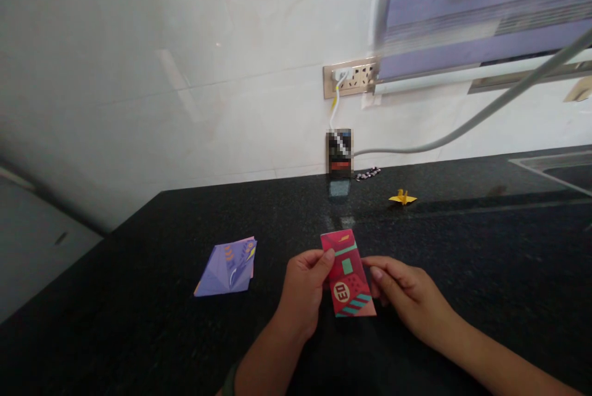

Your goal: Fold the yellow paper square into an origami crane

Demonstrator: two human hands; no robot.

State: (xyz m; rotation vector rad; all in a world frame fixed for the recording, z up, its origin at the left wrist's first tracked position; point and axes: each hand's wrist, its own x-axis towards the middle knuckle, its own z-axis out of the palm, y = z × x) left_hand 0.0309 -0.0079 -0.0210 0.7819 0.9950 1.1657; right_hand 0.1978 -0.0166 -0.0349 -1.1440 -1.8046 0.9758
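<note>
A folded red paper (346, 276) with green stripes and a round "03"-like mark is held upright in length above the dark counter. My left hand (303, 288) pinches its left edge, thumb on the front. On the other side, my right hand (411, 297) has thumb and forefinger together at the paper's right edge; its other fingers are partly hidden. Purple folded papers (226, 269), with a pink edge showing, lie to the left of my left hand.
A small yellow paper crane (402, 198) stands on the black counter (161, 229) toward the back. By the wall are a phone-like object (340, 154), a beaded string (369, 174) and a socket panel (351, 78) with a white cable. A grey hose (490, 106) crosses at right.
</note>
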